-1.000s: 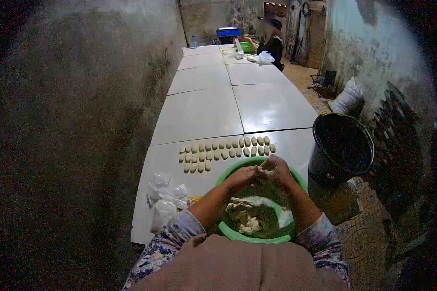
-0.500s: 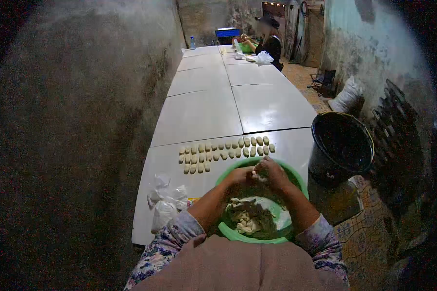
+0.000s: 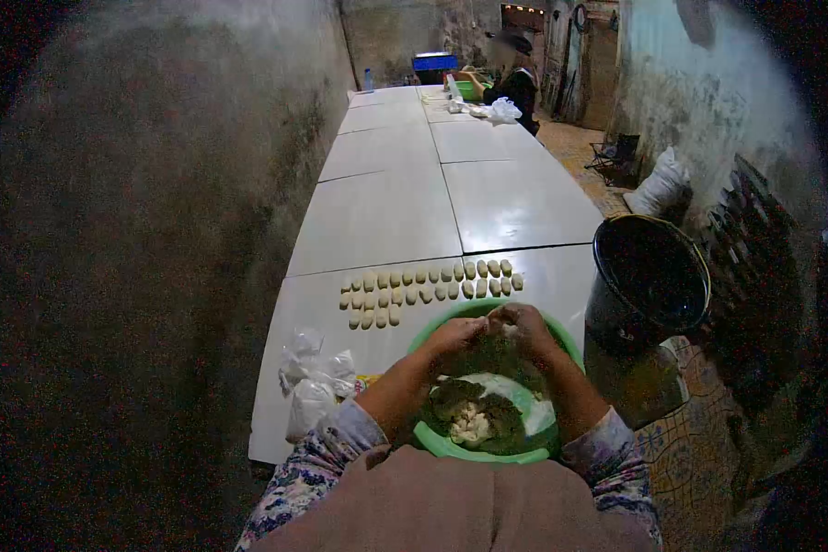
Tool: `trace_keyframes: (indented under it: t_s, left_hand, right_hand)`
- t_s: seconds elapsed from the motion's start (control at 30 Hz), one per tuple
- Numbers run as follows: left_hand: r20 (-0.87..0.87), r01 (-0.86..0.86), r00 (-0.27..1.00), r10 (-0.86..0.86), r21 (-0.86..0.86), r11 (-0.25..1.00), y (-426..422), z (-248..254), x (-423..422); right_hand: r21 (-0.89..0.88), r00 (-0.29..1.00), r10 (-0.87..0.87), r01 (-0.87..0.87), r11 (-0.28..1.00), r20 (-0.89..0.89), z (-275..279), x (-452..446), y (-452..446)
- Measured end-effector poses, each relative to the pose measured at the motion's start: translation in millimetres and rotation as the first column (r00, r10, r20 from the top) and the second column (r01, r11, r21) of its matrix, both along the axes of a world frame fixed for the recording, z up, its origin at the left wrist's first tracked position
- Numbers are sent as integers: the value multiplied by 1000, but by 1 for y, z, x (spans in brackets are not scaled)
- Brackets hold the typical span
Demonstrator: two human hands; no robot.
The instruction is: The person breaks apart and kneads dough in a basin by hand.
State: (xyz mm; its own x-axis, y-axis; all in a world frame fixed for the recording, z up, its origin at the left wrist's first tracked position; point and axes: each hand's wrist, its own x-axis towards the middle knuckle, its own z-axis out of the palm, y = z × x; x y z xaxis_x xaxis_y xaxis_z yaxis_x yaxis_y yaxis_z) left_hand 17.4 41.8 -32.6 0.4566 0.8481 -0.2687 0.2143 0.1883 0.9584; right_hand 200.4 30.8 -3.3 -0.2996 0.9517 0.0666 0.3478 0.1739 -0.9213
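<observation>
Over the far part of a green basin (image 3: 423, 436), my left hand (image 3: 460, 335) and my right hand (image 3: 519, 326) meet with fingers closed. A small pale bit, which looks like a piece of dough (image 3: 509, 329), shows by the right fingers; the rest is hidden by the hands. Inside the basin lie a lump of pale dough (image 3: 470, 424) and white flour (image 3: 535, 416). Just beyond the rim, small oval dough pieces (image 3: 425, 276) sit in rows on the white table (image 3: 377, 225).
Plastic bags of white powder (image 3: 313, 405) lie left of the basin. A black bucket (image 3: 649, 276) stands at the table's right edge, with a white sack (image 3: 658, 184) farther back. At the far end a person (image 3: 515, 87) sits by another green basin (image 3: 467, 90).
My right hand has lowered slightly and curled against the left one. More of the dough lump in the basin is in shadow. The rows of dough pieces are the same.
</observation>
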Motion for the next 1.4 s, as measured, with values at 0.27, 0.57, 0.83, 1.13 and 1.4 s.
trace_keyframes:
  t_s: [0.27, 0.57, 0.83, 1.13, 1.4]
  left_hand:
    - [295, -58, 940, 173, -362, 930, -13, 3, 0]
    - [267, 16, 962, 54, -252, 968, -20, 17, 3]
    - [147, 50, 989, -28, -148, 988, -15, 13, -1]
    - [67, -109, 989, 133, -286, 952, -25, 32, -3]
    - [-12, 40, 999, -43, -196, 980, -12, 8, -1]
  right_hand:
    - [183, 998, 9, -21, 983, 64, 17, -15, -20]
    - [176, 995, 95, -99, 979, 30, -13, -5, 3]
    - [210, 988, -88, 60, 976, 126, 1, -6, -2]
    - [148, 984, 125, -144, 978, 126, 16, -12, -17]
    - [434, 892, -66, -153, 888, 448, 26, -17, -22]
